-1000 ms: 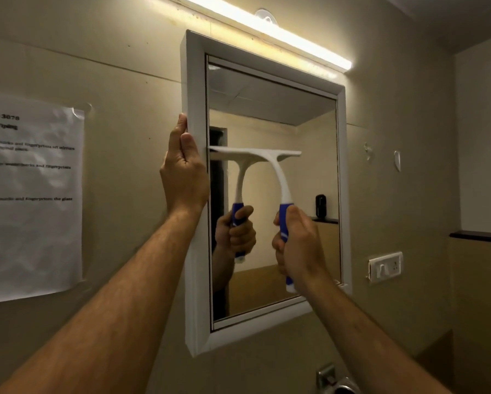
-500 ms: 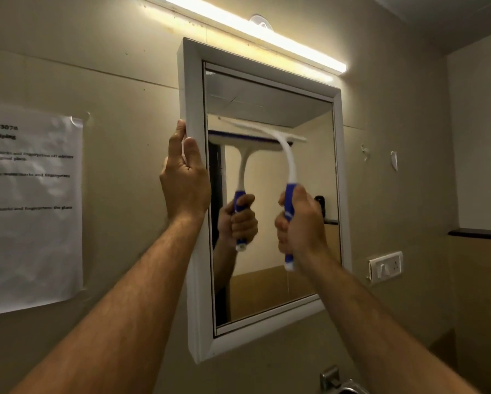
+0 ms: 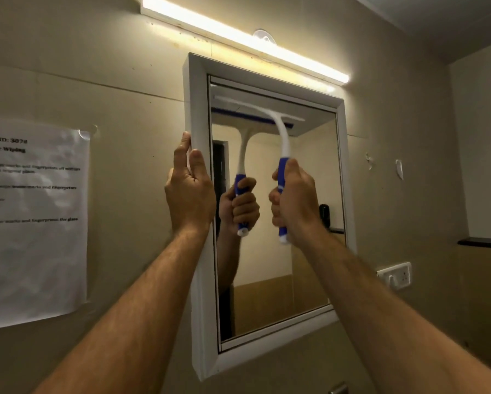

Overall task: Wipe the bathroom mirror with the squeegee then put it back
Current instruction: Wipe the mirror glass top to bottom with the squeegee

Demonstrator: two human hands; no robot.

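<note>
A white-framed mirror (image 3: pixel 201 280) hangs on the beige wall. My right hand (image 3: pixel 294 203) grips the blue handle of a white squeegee (image 3: pixel 281 137). Its blade lies across the glass near the mirror's top edge, and the glass reflects the tool and the hand. My left hand (image 3: pixel 188 189) grasps the left side of the mirror frame about halfway up, fingers curled around its outer edge.
A strip light (image 3: pixel 238 38) glows above the mirror, with a clear suction hook (image 3: pixel 264 35) on the wall behind it. A printed sheet (image 3: pixel 33 223) is taped to the wall at left. A switch plate (image 3: pixel 396 275) and dark ledge (image 3: pixel 483 242) are at right.
My right hand has moved the squeegee upward, from the middle of the glass to near the top edge. My left hand has kept its hold on the frame.
</note>
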